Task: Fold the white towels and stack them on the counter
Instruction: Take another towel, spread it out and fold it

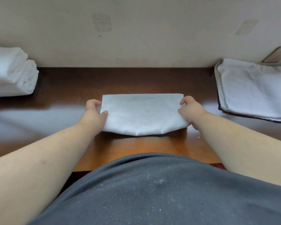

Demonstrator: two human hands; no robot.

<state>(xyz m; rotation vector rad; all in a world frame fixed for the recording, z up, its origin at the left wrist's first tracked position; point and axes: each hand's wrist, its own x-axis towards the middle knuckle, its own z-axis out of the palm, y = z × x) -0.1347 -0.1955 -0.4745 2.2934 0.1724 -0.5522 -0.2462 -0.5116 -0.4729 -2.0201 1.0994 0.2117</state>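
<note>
While I pinch the towel (pixel 142 113) at its two short ends, it sits on the counter (pixel 136 82) straight ahead of me, between my hands. My left hand (pixel 94 113) grips the left end with the thumb on top and the fingers curled at the edge; my right hand (pixel 191 111) does the same at the right end. I hold both ends so the layers stay lined up and the fold does not slip, which I judge is the point of gripping at the sides instead of pressing the middle.

Its long axis runs from one grip to the other, across my body. The straight far edge faces the wall (pixel 136 30), and the near edge bulges toward me, looking like the folded side, though the fabric is too plain for me to be sure how many layers lie there.

Well out past my left hand sits a stack (pixel 11 72) of folded and rolled white towels, where I expect this one belongs. Well out past my right hand lies a flat pile (pixel 253 90), likely those not yet folded.
</note>
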